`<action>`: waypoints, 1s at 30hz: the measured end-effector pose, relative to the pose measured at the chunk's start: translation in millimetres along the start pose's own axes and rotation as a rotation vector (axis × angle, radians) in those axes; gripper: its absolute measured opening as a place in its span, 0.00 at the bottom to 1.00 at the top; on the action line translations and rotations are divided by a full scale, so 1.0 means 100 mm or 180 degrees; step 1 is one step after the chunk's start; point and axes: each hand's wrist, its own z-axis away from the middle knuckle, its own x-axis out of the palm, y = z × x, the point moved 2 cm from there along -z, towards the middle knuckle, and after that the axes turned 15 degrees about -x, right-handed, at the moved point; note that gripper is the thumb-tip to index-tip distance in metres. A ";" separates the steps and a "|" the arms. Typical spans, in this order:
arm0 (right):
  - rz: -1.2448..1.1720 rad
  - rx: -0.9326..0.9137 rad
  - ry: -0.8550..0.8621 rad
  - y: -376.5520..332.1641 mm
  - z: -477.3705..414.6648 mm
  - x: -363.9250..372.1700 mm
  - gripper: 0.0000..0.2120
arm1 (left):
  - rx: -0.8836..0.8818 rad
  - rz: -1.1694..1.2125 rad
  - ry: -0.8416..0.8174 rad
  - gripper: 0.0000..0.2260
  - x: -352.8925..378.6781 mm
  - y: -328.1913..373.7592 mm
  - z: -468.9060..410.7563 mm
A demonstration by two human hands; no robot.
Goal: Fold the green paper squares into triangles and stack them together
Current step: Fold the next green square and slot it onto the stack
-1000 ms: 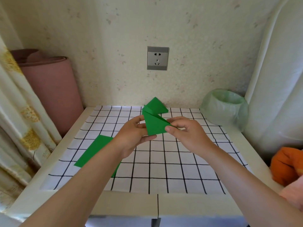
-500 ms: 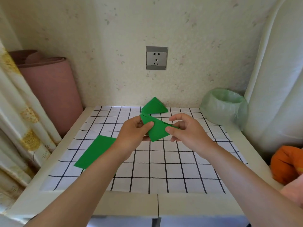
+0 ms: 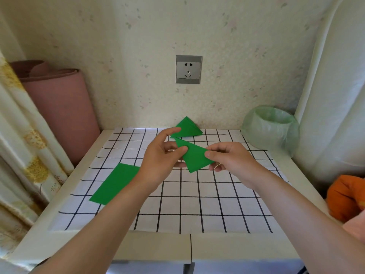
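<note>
Two hands, head view, are holding one folded triangle (image 3: 194, 157) just above the grid cloth (image 3: 217, 204), mid-table. Left hand (image 3: 158, 161) is pinching its left edge between thumb and fingers; right hand (image 3: 231, 159) is pinching its right corner. Stack of triangles (image 3: 187, 128) is lying at the far edge; unfolded squares (image 3: 115, 184) are lying near left. Risk, judged: a soft crease springing open, or a skewed landing nudging the stack apart.

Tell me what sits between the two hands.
In the head view, a folded green triangle spans the gap, pinched by the left hand and the right hand.
</note>
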 end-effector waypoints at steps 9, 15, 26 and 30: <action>0.0132 0.0031 -0.0144 -0.02 0.01 -0.03 0.03 | 0.0008 -0.0368 -0.0127 0.09 -0.07 0.02 0.02; 0.0111 0.0142 -0.0559 0.01 0.01 -0.14 0.04 | -0.0219 -0.0793 -0.0660 0.11 -0.23 0.09 0.06; 0.0341 0.0252 -0.0614 0.11 0.00 -0.10 0.03 | -0.0457 -0.1044 -0.0433 0.08 -0.24 -0.02 0.02; 0.0557 0.0424 -0.0660 0.25 -0.01 -0.02 0.03 | -0.0626 -0.1434 -0.0152 0.05 -0.20 -0.17 -0.04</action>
